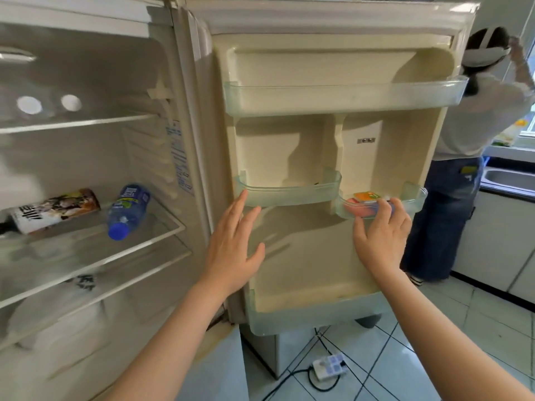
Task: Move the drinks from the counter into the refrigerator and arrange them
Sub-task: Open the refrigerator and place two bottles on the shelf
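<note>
Your right hand curls its fingers over the front wall of the right door bin, thumb under its edge; your left hand is flat and spread, holding nothing, just below the left door bin. Inside the refrigerator, the glass shelf carries two drinks on their sides, a brown-labelled bottle and a blue bottle, cap near the front edge. An orange-topped carton sits in the gripped bin.

Power strip on tiled floor; person stands at sink.
</note>
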Motion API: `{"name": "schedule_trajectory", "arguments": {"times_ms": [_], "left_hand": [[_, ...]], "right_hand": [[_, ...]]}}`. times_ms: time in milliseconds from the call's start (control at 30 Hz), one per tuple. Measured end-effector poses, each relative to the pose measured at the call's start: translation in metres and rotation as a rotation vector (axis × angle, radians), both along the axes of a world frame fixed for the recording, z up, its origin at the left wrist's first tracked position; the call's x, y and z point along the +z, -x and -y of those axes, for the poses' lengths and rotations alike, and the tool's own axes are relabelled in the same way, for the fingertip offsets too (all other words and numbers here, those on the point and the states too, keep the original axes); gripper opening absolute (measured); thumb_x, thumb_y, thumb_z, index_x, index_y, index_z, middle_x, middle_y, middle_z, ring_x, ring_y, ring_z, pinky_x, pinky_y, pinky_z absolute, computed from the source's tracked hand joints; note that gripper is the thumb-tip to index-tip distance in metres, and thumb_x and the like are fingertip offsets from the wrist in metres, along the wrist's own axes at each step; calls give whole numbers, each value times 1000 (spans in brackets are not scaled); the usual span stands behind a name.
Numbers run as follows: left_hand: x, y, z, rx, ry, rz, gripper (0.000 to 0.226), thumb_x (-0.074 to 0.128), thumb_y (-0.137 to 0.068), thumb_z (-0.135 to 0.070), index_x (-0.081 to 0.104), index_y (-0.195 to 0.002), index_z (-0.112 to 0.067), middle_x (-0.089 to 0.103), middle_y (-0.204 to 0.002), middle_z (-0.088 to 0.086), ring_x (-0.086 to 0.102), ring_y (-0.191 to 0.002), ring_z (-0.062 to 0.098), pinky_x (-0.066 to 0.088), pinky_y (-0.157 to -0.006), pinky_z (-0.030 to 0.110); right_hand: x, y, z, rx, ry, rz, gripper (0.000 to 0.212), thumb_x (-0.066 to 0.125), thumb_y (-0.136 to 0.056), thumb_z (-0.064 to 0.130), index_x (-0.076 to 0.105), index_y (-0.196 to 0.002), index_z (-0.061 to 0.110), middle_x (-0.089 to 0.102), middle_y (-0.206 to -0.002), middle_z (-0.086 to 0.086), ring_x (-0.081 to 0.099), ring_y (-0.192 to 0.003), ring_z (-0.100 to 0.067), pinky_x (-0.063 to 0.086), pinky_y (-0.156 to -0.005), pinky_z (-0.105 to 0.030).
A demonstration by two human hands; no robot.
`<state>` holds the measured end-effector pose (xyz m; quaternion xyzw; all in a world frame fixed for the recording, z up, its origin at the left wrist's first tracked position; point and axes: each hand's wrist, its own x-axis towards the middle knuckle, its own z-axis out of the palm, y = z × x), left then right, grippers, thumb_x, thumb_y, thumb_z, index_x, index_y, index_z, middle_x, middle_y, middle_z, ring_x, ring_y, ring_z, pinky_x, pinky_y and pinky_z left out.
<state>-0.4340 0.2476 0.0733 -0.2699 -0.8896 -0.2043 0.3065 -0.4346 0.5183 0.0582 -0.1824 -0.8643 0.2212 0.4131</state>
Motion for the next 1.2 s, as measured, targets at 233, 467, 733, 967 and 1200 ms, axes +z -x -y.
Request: {"name": "schedule_trajectory", "arguments": {"times_ms": [233, 467, 733, 967, 1200], "left_hand": [[-19, -14, 55, 122, -252, 70, 44, 59, -83, -22, 56, -125, -10, 43, -142, 4, 39, -131, 20, 27, -107, 30], [-49, -27, 125, 331, -323, 183, 23, 67, -83, -4, 67, -106, -8, 58, -122, 4, 52, -116, 22, 33, -97, 26], [-51, 1, 208, 540, -498, 197, 11, 63, -89, -10, 69, -96, -15, 65, -91, -7, 59, -88, 13, 41, -75, 28], [-38, 59, 289, 679, -720, 288, 8, 59, -91, -24, 66, -88, -28, 67, -88, -6, 60, -87, 9, 38, -73, 25], [-31, 131, 381, 738, -778, 356, 17, 60, -85, -32, 66, -96, -20, 67, -100, 6, 61, -92, 22, 38, -77, 28]], "right_hand": [[-7, 11, 4, 29, 57, -7, 66, 58, -87, 19, 28, -144, 4, 18, -155, -16, 15, -141, -35, 23, -110, -50], [-13, 5, 94, 291, -50, -536, 49, 56, -70, 2, 52, -119, -4, 41, -134, -27, 35, -125, -42, 26, -110, -46], [-27, 29, 252, 1033, -194, -340, 25, 61, -69, 0, 64, -94, 3, 59, -112, -13, 55, -104, -33, 44, -88, -40], [-21, 111, 338, 1130, -337, 140, 39, 57, -77, 12, 61, -116, 12, 56, -119, -5, 52, -103, -30, 46, -81, -40], [-13, 190, 410, 1168, -571, 233, 64, 55, -79, 7, 42, -139, 23, 33, -147, -2, 28, -135, -25, 39, -100, -35]]}}
